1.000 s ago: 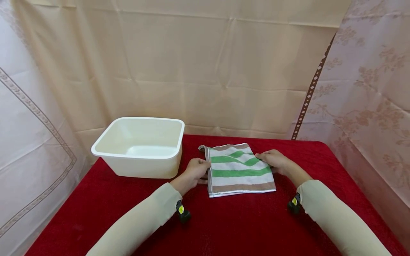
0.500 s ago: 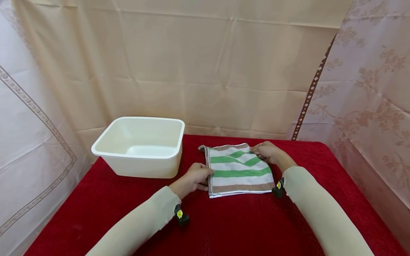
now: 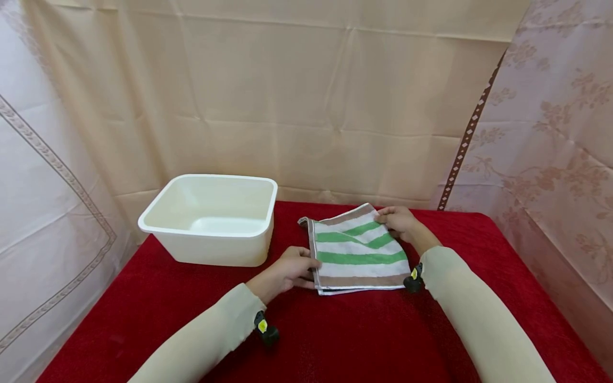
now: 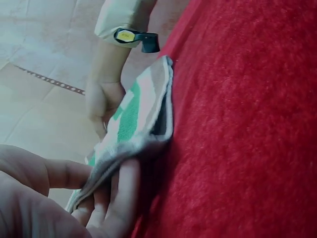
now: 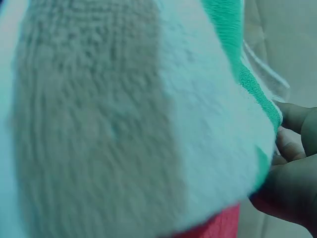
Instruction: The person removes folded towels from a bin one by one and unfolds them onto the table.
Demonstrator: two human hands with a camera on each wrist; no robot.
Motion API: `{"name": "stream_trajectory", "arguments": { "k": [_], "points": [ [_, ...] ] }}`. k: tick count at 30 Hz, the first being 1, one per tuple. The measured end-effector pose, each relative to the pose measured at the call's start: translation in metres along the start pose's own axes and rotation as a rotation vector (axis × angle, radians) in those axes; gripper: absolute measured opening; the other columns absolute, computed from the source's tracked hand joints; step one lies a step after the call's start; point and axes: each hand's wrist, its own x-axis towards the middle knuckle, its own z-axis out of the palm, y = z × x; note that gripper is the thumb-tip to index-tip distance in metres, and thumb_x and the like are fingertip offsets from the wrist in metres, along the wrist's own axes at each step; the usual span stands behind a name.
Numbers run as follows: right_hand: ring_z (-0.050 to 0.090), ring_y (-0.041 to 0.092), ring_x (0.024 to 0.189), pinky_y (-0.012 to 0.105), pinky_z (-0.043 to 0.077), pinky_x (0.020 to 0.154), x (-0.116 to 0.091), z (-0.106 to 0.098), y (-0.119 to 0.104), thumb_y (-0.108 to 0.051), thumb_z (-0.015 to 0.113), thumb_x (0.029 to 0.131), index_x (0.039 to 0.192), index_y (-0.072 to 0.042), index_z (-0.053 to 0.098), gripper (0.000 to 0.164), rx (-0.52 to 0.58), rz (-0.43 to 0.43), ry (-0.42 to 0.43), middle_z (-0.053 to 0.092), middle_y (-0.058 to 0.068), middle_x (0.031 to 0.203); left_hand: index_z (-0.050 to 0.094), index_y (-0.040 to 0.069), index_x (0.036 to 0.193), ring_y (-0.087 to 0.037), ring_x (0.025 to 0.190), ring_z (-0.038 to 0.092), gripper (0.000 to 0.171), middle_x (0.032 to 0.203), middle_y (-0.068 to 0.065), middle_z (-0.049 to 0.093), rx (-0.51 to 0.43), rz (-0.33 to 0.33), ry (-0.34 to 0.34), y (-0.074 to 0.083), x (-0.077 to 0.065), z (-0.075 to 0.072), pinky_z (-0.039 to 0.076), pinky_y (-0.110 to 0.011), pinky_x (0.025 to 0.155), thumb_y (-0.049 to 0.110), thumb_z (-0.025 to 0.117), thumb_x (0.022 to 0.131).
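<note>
Folded terry towel with white, green and brown stripes [image 3: 361,259] sits right of the middle of the red plush-covered desk [image 3: 345,340], towards its far edge, well in from the right edge. Both hands on it. Left hand [image 3: 293,267] has the towel's left edge in a pinch, thumb on top, other fingers underneath; grip narrow. Right hand [image 3: 401,222] grips the right side up near the towel's far right corner, thumb and fingers close together; that corner looks raised off the desk. Near edge of the towel is slightly parted, a lower layer showing below the top one. Far left corner is curled up a little. Small crease across the green stripes in the middle.

Off-white rectangular plastic basin with rounded corners [image 3: 215,251] stands upright at the desk's far left corner, left of the towel and apart from it. Inside is visible, bare bottom.

Person wears pale cream long sleeves [image 3: 479,314], with a small black wrist device with a yellow mark [image 3: 266,330] at the left cuff, similar one on the right. Beige curtain [image 3: 311,96] hangs behind the far edge; pinkish floral curtain [image 3: 551,133] along the right edge, whitish curtain with a patterned band [image 3: 43,197] along the left.
</note>
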Motion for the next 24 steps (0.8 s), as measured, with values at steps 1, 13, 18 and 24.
{"name": "stream_trajectory", "arguments": {
  "k": [1, 13, 18, 24],
  "points": [
    [0.065, 0.014, 0.078, 0.030, 0.060, 0.069, 0.000, -0.002, 0.000, -0.012, 0.065, 0.101, 0.120, 0.001, 0.059, 0.024, 0.006, -0.013, 0.008, 0.066, -0.001, 0.091, 0.058, -0.006, 0.118, -0.026, 0.083, 0.072, 0.025, 0.100, -0.019, 0.071, -0.012, 0.002, -0.005, 0.000, 0.000, -0.002, 0.065, -0.042, 0.069, 0.001, 0.064, 0.095],
    [0.066, 0.009, 0.083, 0.031, 0.060, 0.076, -0.008, -0.018, -0.002, -0.011, 0.060, 0.104, 0.118, -0.001, 0.056, 0.018, 0.126, -0.073, 0.007, 0.067, -0.004, 0.092, 0.062, -0.009, 0.111, -0.020, 0.072, 0.066, 0.019, 0.088, -0.013, 0.066, -0.106, -0.017, 0.058, 0.006, -0.007, -0.023, 0.064, -0.036, 0.072, 0.000, 0.062, 0.094],
    [0.067, 0.011, 0.086, 0.032, 0.060, 0.080, -0.014, -0.017, 0.010, -0.012, 0.056, 0.105, 0.134, 0.006, 0.051, 0.035, 0.046, 0.058, -0.065, 0.068, 0.000, 0.095, 0.063, -0.008, 0.117, -0.023, 0.077, 0.069, 0.023, 0.096, -0.015, 0.068, -0.008, -0.061, 0.038, 0.001, -0.010, -0.026, 0.064, -0.041, 0.075, 0.004, 0.061, 0.098],
    [0.069, 0.016, 0.089, 0.037, 0.061, 0.082, -0.027, -0.016, 0.019, -0.026, 0.058, 0.106, 0.132, 0.007, 0.052, 0.043, -0.058, 0.095, -0.148, 0.072, 0.004, 0.097, 0.063, -0.008, 0.118, -0.024, 0.079, 0.071, 0.024, 0.098, -0.018, 0.071, 0.049, -0.057, 0.009, -0.004, -0.016, -0.027, 0.064, -0.044, 0.075, 0.004, 0.062, 0.097]
  ]
}}
